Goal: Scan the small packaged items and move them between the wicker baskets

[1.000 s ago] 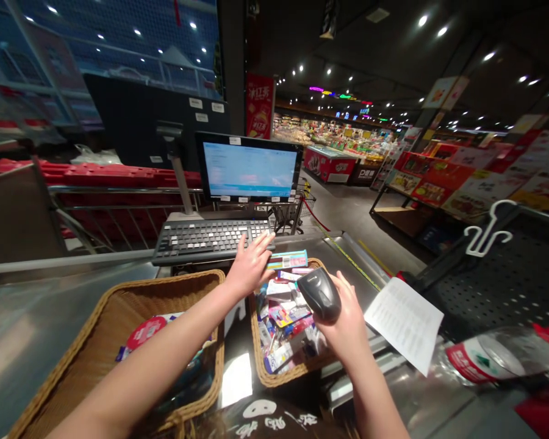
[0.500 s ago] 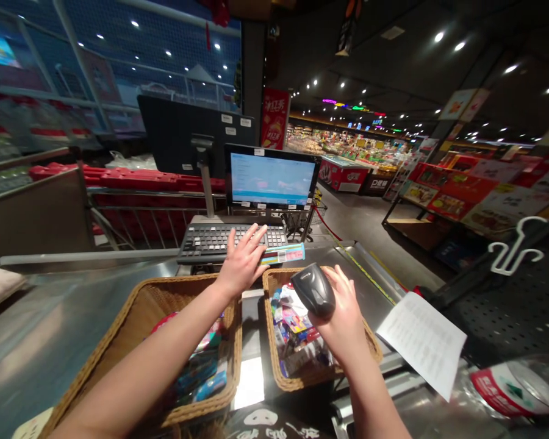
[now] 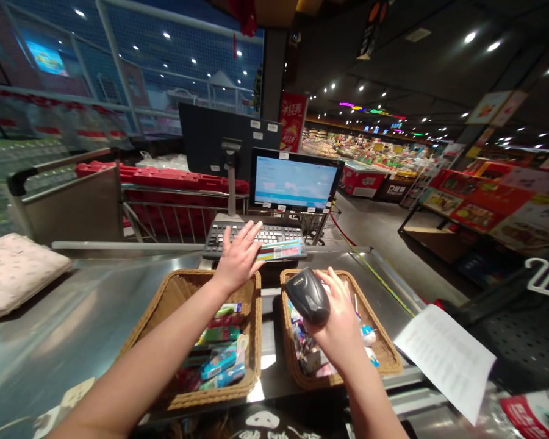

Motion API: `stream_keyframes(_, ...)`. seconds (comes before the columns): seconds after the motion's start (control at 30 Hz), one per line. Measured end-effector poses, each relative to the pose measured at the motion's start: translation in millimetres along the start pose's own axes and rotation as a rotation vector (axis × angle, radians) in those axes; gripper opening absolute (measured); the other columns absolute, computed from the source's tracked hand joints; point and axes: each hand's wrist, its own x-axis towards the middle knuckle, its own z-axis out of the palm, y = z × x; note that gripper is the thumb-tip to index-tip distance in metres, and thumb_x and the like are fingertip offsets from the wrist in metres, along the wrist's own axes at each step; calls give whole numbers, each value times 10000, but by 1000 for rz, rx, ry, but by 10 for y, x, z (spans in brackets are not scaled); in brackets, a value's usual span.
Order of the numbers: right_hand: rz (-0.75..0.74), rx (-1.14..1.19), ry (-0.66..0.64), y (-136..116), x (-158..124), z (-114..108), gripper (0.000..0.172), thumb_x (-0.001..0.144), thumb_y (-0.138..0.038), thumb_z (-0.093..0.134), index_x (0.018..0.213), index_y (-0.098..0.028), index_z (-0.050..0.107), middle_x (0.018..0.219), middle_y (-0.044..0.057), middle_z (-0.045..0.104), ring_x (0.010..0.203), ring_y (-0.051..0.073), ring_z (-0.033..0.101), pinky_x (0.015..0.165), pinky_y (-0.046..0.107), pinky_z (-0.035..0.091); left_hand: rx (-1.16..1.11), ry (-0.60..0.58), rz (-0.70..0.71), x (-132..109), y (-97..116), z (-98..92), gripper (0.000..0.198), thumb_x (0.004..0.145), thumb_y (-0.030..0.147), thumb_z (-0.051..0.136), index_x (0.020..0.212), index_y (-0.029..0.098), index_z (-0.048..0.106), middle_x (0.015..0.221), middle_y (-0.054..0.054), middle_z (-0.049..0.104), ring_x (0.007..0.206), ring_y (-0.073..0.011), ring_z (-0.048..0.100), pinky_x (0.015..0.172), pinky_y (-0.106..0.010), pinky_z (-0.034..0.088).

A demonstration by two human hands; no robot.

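Observation:
My left hand point(image 3: 238, 261) is over the keyboard point(image 3: 219, 236), with several fingers stretched across the keys. Between its thumb and palm it holds a slim, colourful packet point(image 3: 281, 249), whose barcode faces up. My right hand point(image 3: 341, 314) is wrapped round a black barcode scanner point(image 3: 308, 297), its head tilted up and left. Below the scanner stands a wicker basket point(image 3: 387, 353) of small colourful packets. A second wicker basket point(image 3: 183, 399) sits under my left forearm, with several bright packets point(image 3: 222, 363) in it.
A lit monitor point(image 3: 297, 181) stands behind the keyboard, beside a second screen point(image 3: 210, 140) seen from behind. A pale bag point(image 3: 21, 274) lies on the metal counter point(image 3: 91, 292) at left. At right are a printed sheet point(image 3: 448, 356) and a bottle point(image 3: 537, 414).
The view has swung left, bringing the pale bag further in. My left hand and the packet have moved left across the keyboard. The scanner is still in my right hand.

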Motion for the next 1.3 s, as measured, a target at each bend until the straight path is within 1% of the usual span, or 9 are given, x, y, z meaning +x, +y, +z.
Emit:
stream_keyframes(0.1,-11,4,-18,-59,4,22,505,703,-162,623,1208,-143,607,1386,173,533,1427,402,322,1133,650,288,11,2,-16,-51,-60,-41,215,843,299,669,1029,192,646,1525,-151,412,1431,-335,354,1187,-653,69)
stream_keyframes(0.43,-53,39,-28,-206,10,136,456,717,-170,618,1173,-171,614,1333,153,564,1409,393,349,1133,653,298,31,-11,-54,-224,-230,-162,237,833,295,680,1045,194,645,1542,-134,388,1441,-321,339,1196,-643,42)
stream_keyframes(0.6,-69,56,-32,-272,11,223,424,718,-171,610,1141,-139,622,1327,174,566,1406,392,356,1117,636,329,47,-33,-63,-343,-315,-219,244,826,282,689,1047,188,648,1543,-140,385,1436,-329,346,1191,-652,45)
stream_keyframes(0.77,-76,82,-45,-346,30,314,469,696,-170,620,1165,-164,610,1335,163,565,1398,398,370,1115,654,304,74,-72,-86,-486,-385,-292,227,828,280,691,1028,180,650,1550,-138,373,1433,-327,351,1190,-653,60)
stream_keyframes(0.87,-81,111,-74,-399,48,367,483,686,-174,619,1168,-166,610,1332,163,564,1397,407,368,1108,661,306,88,-105,-109,-606,-438,-318,214,826,272,695,1011,176,650,1546,-145,378,1426,-331,363,1184,-663,72)
stream_keyframes(1.07,-70,143,-126,-515,64,503,412,717,-206,620,1127,-172,641,1332,163,567,1394,416,370,1097,688,293,97,-188,-139,-918,-573,-319,167,835,253,678,975,169,644,1546,-152,375,1432,-327,352,1183,-663,83)
stream_keyframes(1.2,-42,157,-169,-566,65,590,423,715,-211,632,1136,-176,651,1333,158,571,1400,413,361,1108,690,270,100,-260,-150,-1145,-663,-277,139,838,247,668,945,163,641,1533,-162,396,1431,-328,351,1180,-664,90)
stream_keyframes(1.3,-26,160,-202,-585,63,650,407,711,-217,643,1115,-174,663,1338,160,571,1403,413,357,1114,688,261,92,-335,-144,-1319,-718,-213,141,828,252,672,929,158,643,1532,-160,399,1436,-323,342,1186,-649,101)
